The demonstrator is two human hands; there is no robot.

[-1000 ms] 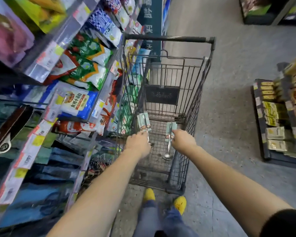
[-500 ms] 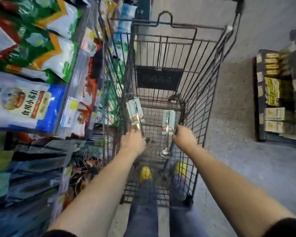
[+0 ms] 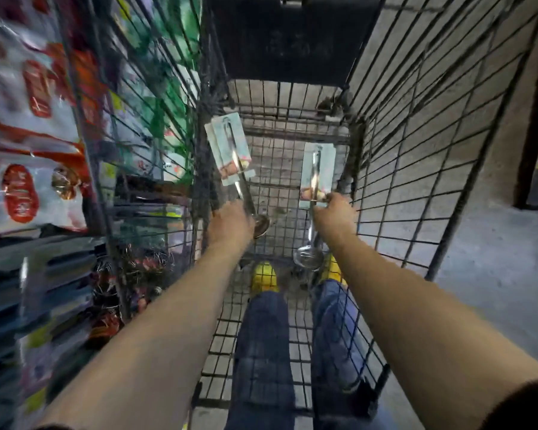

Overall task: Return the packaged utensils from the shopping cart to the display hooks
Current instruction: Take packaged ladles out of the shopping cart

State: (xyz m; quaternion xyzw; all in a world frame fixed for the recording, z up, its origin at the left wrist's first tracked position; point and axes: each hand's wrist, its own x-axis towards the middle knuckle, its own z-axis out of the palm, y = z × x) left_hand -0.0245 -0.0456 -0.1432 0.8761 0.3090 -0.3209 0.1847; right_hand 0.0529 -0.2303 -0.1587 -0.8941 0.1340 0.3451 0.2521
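Both my hands are down inside the wire shopping cart (image 3: 416, 144). My left hand (image 3: 230, 223) grips a packaged metal ladle (image 3: 230, 150) by its handle; its pale card points up and away, and its bowl shows just right of my fist. My right hand (image 3: 334, 214) pinches a second packaged ladle (image 3: 317, 172) at the lower edge of its card. That ladle's shiny bowl (image 3: 308, 259) hangs below my hand, over the cart floor. No display hooks can be made out.
Shelves of bagged goods (image 3: 35, 119) stand close along the cart's left side, blurred. Lower left are dark stacked packs (image 3: 38, 290). Grey floor (image 3: 494, 274) lies to the right. My legs and yellow shoes (image 3: 263, 274) show through the cart mesh.
My head has leaned in and down over the cart, so the basket fills the view. Both hands keep their hold on the two ladles, which sit much as before.
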